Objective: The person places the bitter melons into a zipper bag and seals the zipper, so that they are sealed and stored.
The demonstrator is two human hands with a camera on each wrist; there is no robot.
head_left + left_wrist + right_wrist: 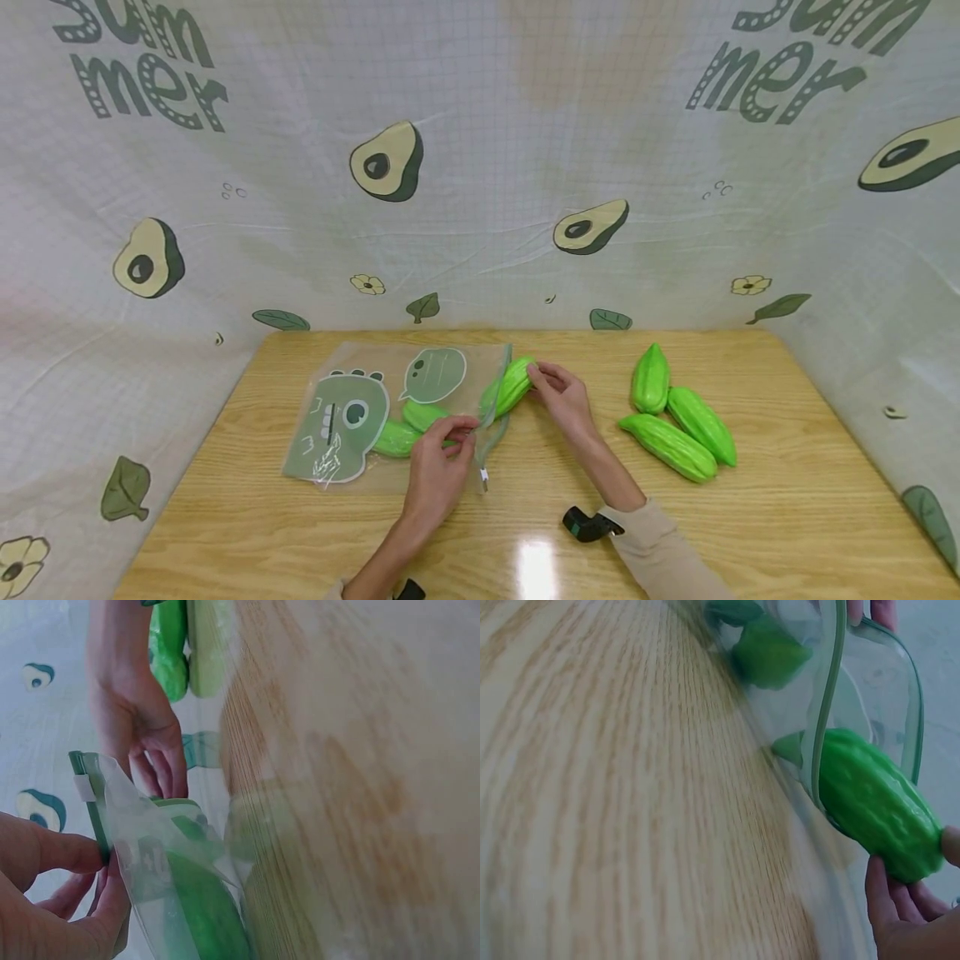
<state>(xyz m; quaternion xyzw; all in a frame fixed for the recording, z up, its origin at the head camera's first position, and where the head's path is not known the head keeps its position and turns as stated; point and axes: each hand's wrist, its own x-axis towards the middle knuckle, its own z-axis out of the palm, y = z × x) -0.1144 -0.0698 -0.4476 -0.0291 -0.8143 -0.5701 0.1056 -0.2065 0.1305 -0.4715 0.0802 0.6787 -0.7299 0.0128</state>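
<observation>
A clear zip bag [450, 379] with green dinosaur print lies on the table, green ridged vegetables [396, 438] inside it. The left hand [438, 467] pinches the bag's edge near its mouth; in the left wrist view, the thumb and fingers of this hand [64, 892] grip the green zip strip [94, 814]. The right hand [566, 404] holds the outer end of another green vegetable [517, 383] at the mouth. In the right wrist view this vegetable [877, 802] has its pointed tip inside the opening, with the right hand's fingers [911, 919] round its blunt end.
Three more green vegetables [678, 446] lie together on the wooden table [780, 517], right of the right hand. A pale cloth [480, 275] printed with avocados hangs behind the table and at both sides.
</observation>
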